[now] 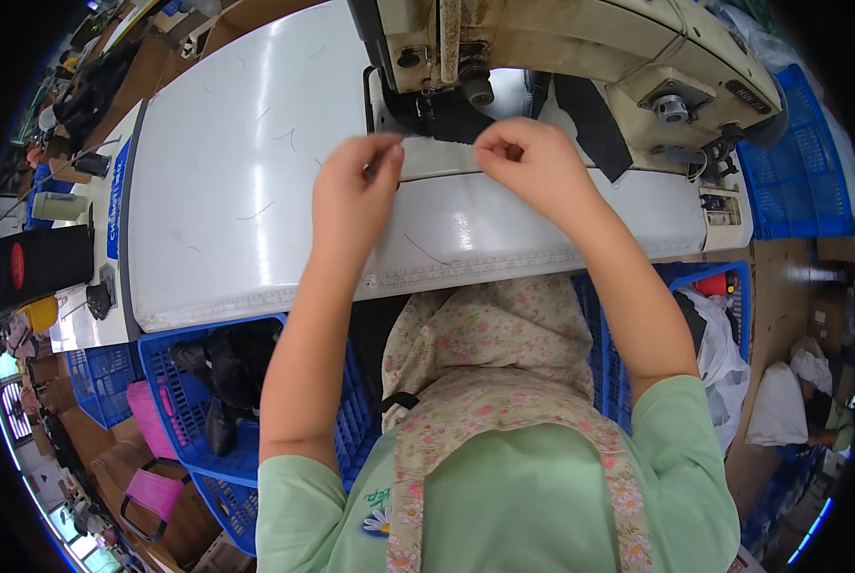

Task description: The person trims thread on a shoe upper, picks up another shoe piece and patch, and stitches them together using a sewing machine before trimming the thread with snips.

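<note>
Left hand (353, 191): your fingertips are drawn together near the cloth; I can't tell whether they grip it.
Right hand (534, 167): curled into a loose pinch by the cloth's near edge; grip unclear too.
Cloth (454, 122): black, at the foot (425, 107), between your hands.
Handling: keep it flat, fingertips clear of the foot.

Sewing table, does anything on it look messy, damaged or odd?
Yes: loose dark threads lie scattered over the white tabletop, mostly left of the left hand, like uncleared offcuts. The machine has brownish stains around its needle end, perhaps just wear.
</note>
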The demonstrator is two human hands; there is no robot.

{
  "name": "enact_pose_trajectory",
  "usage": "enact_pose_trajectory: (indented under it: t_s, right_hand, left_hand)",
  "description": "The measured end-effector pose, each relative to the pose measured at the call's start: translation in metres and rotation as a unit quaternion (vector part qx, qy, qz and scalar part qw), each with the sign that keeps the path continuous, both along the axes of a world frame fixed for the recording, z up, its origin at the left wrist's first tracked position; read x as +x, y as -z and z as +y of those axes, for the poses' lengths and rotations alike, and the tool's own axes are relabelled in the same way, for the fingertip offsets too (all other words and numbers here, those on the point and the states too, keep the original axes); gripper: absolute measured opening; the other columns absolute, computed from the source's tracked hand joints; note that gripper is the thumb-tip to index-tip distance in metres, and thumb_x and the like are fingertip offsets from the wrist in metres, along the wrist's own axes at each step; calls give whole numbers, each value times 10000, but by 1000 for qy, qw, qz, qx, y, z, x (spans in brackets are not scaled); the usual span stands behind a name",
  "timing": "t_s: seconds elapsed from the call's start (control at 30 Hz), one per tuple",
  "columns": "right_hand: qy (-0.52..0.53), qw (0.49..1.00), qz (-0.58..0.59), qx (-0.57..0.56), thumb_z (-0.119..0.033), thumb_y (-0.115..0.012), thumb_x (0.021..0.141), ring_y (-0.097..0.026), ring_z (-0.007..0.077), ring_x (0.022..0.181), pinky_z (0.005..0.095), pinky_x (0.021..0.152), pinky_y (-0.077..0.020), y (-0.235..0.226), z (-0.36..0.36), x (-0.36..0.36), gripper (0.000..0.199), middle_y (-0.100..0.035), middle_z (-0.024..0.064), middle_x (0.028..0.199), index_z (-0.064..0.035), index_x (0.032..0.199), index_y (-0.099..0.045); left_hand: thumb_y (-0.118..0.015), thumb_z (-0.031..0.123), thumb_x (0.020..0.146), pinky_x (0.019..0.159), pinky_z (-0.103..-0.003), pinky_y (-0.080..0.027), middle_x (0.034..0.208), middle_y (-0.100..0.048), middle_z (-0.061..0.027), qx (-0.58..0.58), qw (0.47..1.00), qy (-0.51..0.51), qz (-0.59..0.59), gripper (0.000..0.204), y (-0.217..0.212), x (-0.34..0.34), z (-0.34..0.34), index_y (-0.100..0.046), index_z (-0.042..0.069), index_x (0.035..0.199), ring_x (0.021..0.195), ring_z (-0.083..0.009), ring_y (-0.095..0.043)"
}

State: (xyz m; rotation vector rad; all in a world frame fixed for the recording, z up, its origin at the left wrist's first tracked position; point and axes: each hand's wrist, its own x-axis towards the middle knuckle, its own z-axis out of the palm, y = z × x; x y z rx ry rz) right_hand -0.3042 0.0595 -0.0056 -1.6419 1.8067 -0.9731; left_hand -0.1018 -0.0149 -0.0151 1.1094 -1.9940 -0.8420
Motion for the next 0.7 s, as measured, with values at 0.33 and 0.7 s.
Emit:
enact_pose_trajectory:
  t_s: [0.33,0.7]
  right_hand:
    - [-59,985,-100,-128,-51,-697,811,-540,125,661,271,624,-452,-2,20,23,76,-611,46,783,-17,871,-664]
    - [275,882,-80,-375,-137,-591,885,-591,147,785,264,686,-480,-23,102,-124,259,-628,93,1103,-33,1115,-646]
  left_hand:
    - [-592,30,831,660,-337,-484,787,-629,-95,89,968,189,136,196,18,-22,7,-700,48,993,727,-232,-604]
    - [-635,125,870,641,-377,-484,784,-642,-118,-46,987,151,17,123,2,-29,46,-705,30,902,734,-306,-616]
